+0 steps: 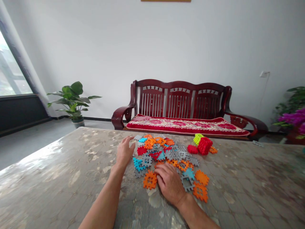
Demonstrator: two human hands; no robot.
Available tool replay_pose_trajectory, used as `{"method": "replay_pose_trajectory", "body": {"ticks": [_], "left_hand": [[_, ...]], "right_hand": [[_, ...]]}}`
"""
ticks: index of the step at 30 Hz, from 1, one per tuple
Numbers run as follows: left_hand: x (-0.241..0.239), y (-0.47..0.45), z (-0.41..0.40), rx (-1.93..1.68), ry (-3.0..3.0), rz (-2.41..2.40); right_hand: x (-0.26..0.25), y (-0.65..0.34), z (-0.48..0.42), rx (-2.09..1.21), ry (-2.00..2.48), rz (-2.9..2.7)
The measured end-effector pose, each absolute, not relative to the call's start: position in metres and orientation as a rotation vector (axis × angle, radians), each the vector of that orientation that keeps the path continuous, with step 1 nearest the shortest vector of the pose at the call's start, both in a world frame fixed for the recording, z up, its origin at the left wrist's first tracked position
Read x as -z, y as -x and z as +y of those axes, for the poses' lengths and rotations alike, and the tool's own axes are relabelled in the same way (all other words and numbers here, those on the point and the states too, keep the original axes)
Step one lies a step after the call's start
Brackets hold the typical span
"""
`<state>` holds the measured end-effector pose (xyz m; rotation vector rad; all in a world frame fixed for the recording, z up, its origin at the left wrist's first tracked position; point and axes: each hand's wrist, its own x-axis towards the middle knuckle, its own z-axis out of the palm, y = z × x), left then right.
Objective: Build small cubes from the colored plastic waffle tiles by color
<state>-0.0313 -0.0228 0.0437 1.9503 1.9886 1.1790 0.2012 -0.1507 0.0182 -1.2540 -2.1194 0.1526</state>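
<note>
Several flat plastic waffle tiles in orange, grey, red and blue lie spread on a marbled table. My left hand rests flat at the pile's left edge, fingers stretched out beside a grey and a blue tile. My right hand lies palm down on the near side of the pile, its fingers resting over an orange tile and a grey tile. It grips nothing that I can see. A joined red block of tiles with a yellow-green tile stands at the far right of the pile.
A dark red wooden bench with a red patterned cushion stands behind the table against a white wall. A potted green plant is on the floor at left, purple flowers at right. A window is at far left.
</note>
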Motion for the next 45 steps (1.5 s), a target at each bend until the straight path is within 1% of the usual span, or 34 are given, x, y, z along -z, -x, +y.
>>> {"method": "replay_pose_trajectory", "body": {"ticks": [2,5,9,12,17,22,27,32,39,45], "left_hand": [[-0.041,0.040,-0.024,-0.991,-1.825,2.264],[-0.033,0.043,-0.026,-0.722,-1.695,2.414],[-0.022,0.033,-0.025,-0.541,-1.842,2.236],[-0.018,0.023,-0.025,-0.510,-2.017,2.067],[-0.015,0.013,-0.030,-0.476,-2.138,2.072],[-0.013,0.012,-0.031,-0.591,-2.110,2.055],[-0.019,0.009,-0.033,-0.839,-2.110,2.026],[-0.021,0.008,-0.028,-1.039,-2.028,1.761],[-0.020,0.003,-0.025,-1.395,-1.943,1.606],[-0.027,-0.019,-0.037,-1.561,-2.122,1.281]], "right_hand": [[-0.023,-0.200,-0.154,-0.147,1.166,-2.193],[-0.026,-0.196,-0.158,-0.156,1.078,-2.298],[-0.021,-0.192,-0.158,-0.157,1.145,-2.290],[-0.018,-0.192,-0.156,-0.122,1.241,-2.231],[-0.020,-0.193,-0.156,-0.073,1.283,-2.200],[-0.021,-0.191,-0.156,-0.102,1.264,-2.190],[-0.021,-0.191,-0.155,-0.124,1.257,-2.183],[-0.021,-0.191,-0.155,-0.133,1.252,-2.167],[-0.025,-0.192,-0.154,-0.100,1.267,-2.099],[-0.023,-0.208,-0.143,0.008,1.364,-1.876]]}}
